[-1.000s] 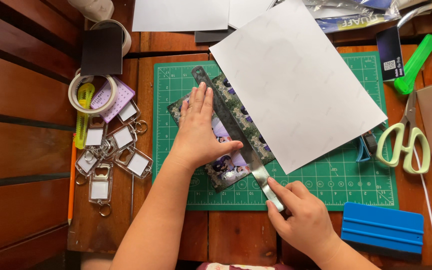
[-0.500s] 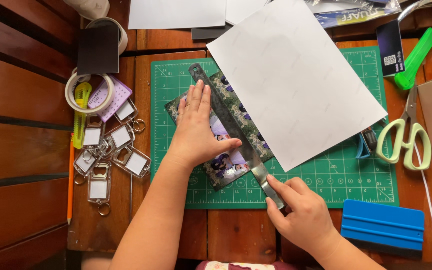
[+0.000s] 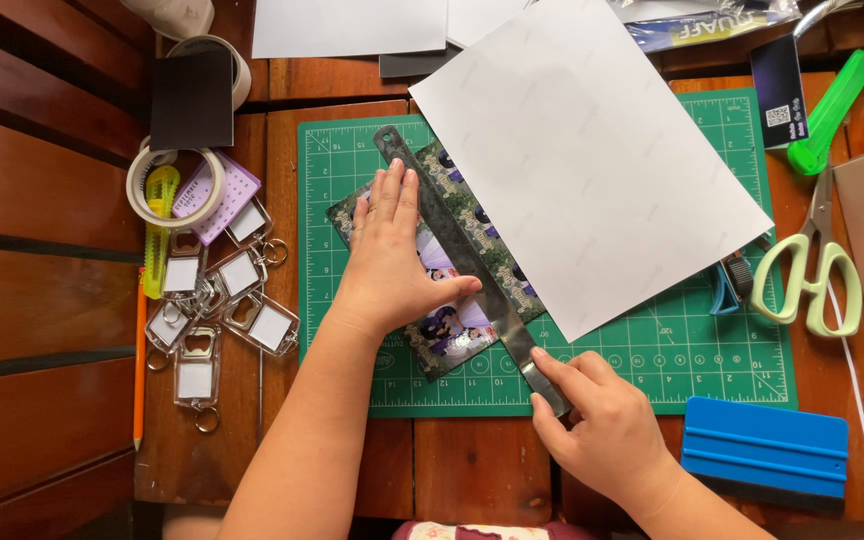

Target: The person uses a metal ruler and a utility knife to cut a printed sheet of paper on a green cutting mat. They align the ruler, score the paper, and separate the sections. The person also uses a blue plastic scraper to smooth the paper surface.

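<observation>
The left hand (image 3: 389, 255) lies flat with fingers together, pressing a dark metal ruler (image 3: 452, 245) onto a printed photo sheet (image 3: 452, 325) on the green cutting mat (image 3: 652, 360) in the middle of the wooden worktop (image 3: 222, 440). The ruler runs diagonally from far left to near right. At its near end the right hand (image 3: 602, 425) is curled, fingers pinching a small cutting tool against the ruler's edge. A large white sheet (image 3: 592, 160) overlaps the photo's right side. Right of the mat lie pale green scissors (image 3: 812, 270) and, nearer, a blue squeegee (image 3: 764, 450). Left of the mat sit clear keychain frames (image 3: 222, 300) and a tape roll (image 3: 177, 190).
</observation>
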